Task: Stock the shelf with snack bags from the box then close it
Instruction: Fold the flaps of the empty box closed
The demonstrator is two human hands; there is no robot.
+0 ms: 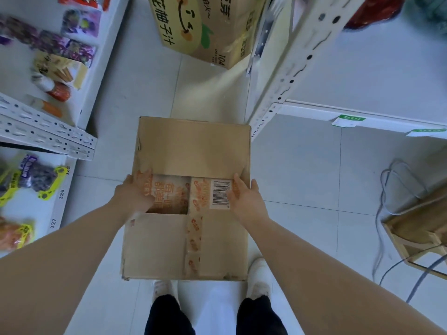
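Observation:
A brown cardboard box (191,151) stands on the floor in front of my feet. Its far and near flaps lie folded down, and a gap between them shows orange print on the inner flaps. My left hand (134,194) rests at the left edge of that gap, fingers on the flap. My right hand (243,194) lies flat on the right inner flap beside a barcode label (220,193). Snack bags (36,177) lie on the white shelf (58,209) to my left. I cannot see inside the box.
A yellow-printed carton (200,32) stands on the floor ahead. A second white shelf rack (302,56) rises on the right, with green price tags on its edge. A wooden frame (416,228) and grey cables (391,189) lie on the floor at right.

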